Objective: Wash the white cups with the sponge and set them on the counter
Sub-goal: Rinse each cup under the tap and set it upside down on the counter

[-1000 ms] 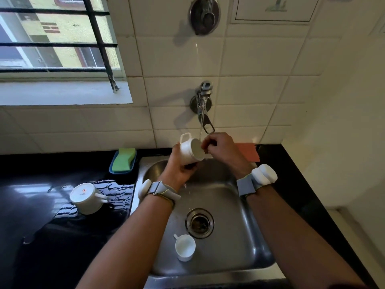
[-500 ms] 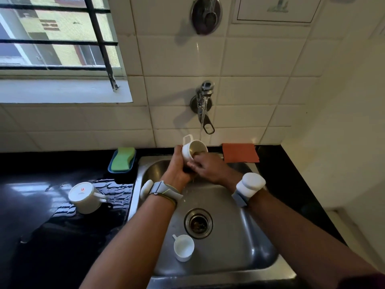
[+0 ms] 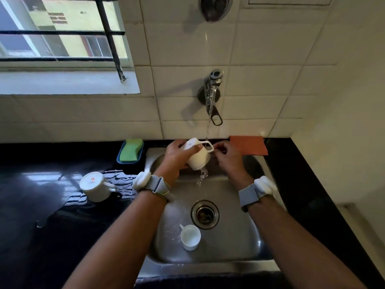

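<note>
Left hand (image 3: 175, 157) grips a white cup (image 3: 196, 156) over the back of the steel sink (image 3: 235, 236), fingers wrapped round the body. Cup is tipped mouth-down, base up toward the wall, handle pointing right. Water from the wall tap (image 3: 212, 90) falls in a thin stream onto the handle area and spills out of the cup's mouth into the basin.

Right hand (image 3: 226, 158) is just right of the cup, fingers (image 3: 218, 148) loosely curled, tips at the handle; cannot tell whether they actually pinch it or only touch. Both wrists carry grey straps w/ white pods.

2nd white cup (image 3: 190, 236) stands upright in the sink, near the front, just left of the drain (image 3: 205, 214), handle to the upper left. 3rd white cup (image 3: 93, 186) sits upside down on a striped cloth (image 3: 123, 184) on the black worktop (image 3: 41, 215), left of the sink, handle to the right, small red mark on its base.

Green sponge (image 3: 131, 152) lies in a blue tray at the back of the worktop, near the sink's left corner, apart from both hands. Orange cloth (image 3: 250, 144) lies flat behind the sink at right, against the tiled wall.
</note>
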`<act>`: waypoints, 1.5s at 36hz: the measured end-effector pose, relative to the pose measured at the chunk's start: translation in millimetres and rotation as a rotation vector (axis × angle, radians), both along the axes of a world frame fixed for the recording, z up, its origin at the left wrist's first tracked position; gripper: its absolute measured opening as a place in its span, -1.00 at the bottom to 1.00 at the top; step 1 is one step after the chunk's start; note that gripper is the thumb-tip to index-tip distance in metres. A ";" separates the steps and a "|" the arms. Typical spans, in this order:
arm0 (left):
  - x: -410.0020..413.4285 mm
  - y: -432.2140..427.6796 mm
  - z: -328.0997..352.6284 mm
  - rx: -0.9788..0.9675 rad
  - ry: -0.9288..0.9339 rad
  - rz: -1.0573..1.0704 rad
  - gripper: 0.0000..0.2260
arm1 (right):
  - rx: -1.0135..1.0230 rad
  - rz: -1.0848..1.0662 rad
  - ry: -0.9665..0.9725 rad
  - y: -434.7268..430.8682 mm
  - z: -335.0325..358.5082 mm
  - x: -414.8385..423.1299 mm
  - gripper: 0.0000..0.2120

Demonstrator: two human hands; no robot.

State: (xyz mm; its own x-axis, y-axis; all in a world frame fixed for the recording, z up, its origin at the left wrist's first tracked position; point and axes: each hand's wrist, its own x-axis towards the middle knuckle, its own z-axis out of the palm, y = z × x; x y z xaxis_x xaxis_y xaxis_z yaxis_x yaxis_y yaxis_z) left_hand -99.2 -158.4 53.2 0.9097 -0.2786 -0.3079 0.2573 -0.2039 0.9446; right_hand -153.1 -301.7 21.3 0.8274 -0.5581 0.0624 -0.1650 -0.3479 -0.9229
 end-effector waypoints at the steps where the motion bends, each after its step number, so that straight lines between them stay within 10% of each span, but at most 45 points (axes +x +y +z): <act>1: -1.6 2.2 -2.4 0.065 -0.071 0.000 -0.46 | -0.037 0.012 -0.016 3.6 -0.4 -0.7 -0.85; 13: -16.9 23.9 -25.2 0.411 -0.481 -0.046 -0.42 | -0.431 0.210 0.020 30.2 -14.1 -23.8 -0.80; 54: -31.4 268.1 -77.2 0.501 -0.375 0.433 -0.41 | -0.370 0.764 0.038 264.4 -59.0 30.4 -0.91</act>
State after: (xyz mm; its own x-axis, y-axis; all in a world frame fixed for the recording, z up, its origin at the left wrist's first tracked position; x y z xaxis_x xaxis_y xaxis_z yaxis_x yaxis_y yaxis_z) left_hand -130.6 109.7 -24.0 0.9746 0.2189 0.0481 0.0917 -0.5852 0.8057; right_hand -122.6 -37.2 -37.8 0.9738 0.2062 0.0956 0.2099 -0.6544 -0.7264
